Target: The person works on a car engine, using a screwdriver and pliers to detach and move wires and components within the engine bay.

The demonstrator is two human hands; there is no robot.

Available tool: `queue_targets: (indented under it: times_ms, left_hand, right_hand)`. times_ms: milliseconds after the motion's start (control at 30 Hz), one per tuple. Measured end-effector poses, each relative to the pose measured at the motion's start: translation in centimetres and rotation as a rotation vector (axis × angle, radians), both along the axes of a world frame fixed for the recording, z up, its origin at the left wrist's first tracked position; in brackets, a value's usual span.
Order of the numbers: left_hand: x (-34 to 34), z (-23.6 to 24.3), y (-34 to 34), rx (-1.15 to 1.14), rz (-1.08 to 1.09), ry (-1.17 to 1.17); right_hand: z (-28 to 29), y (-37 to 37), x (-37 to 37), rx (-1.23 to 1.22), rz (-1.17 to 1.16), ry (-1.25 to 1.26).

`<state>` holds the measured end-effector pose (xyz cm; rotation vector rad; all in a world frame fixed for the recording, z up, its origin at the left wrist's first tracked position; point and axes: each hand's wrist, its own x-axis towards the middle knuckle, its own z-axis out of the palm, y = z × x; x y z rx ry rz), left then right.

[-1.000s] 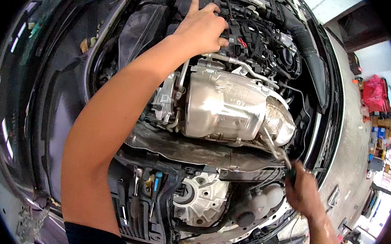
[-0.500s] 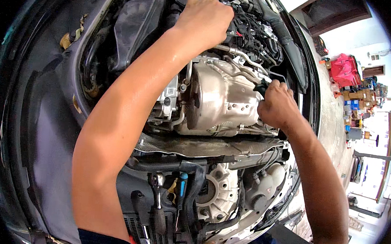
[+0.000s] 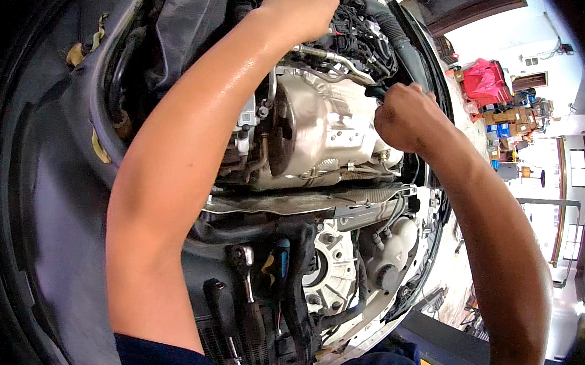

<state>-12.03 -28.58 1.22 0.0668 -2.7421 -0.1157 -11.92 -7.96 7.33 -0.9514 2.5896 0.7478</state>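
Note:
My left hand [image 3: 301, 10] is at the top of the engine bay, on the black engine parts [image 3: 360, 35]; its fingertips are cut off or hidden, so I cannot tell their grip. My right hand [image 3: 405, 119] is closed round a dark tool handle [image 3: 373, 91] at the upper right of the large silver metal housing [image 3: 316, 130]; the tool's working end is hidden. A silver pipe [image 3: 338, 62] runs above the housing, between my hands.
A ratchet [image 3: 248, 281], a socket tool [image 3: 219, 306] and a blue-handled screwdriver [image 3: 280, 263] lie in the front recess. A white reservoir [image 3: 397, 244] is beside them. Right, beyond the car's edge, stand red-covered items [image 3: 483, 80] and several boxes [image 3: 514, 120].
My right hand has moved up and left with the tool, from the housing's lower right to its upper right. My left forearm has shifted, and the view has tilted.

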Motion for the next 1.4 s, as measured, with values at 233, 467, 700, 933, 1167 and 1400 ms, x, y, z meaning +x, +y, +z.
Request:
queue_targets:
  times_ms: [233,467,700,933,1167,1400]
  left_hand:
    - [0.1,1.2,-0.6,0.116,0.004,0.064]
    - [0.1,1.6,-0.7,0.153,0.011,0.065]
    - [0.0,1.5,-0.7,0.148,0.009,0.077]
    - [-0.2,0.5,-0.5,0.131,-0.007,0.083]
    - [-0.2,0.7,-1.3,0.140,0.021,0.069]
    - [0.2,0.9,-1.4,0.122,0.021,0.101]
  right_hand:
    - [-0.4,-4.2,0.8,0.210,-0.126,0.130]
    - [-0.4,-6.9,1.7,0.365,-0.163,0.096]
    - [-0.6,-7.5,3.1,0.353,-0.185,0.166]
    - [-0.2,-10.2,1.8,0.387,-0.204,0.146]
    - [1.3,-7.0,2.8,0.170,-0.048,0.018]
    - [2.0,-6.9,2.9,0.104,0.151,0.098]
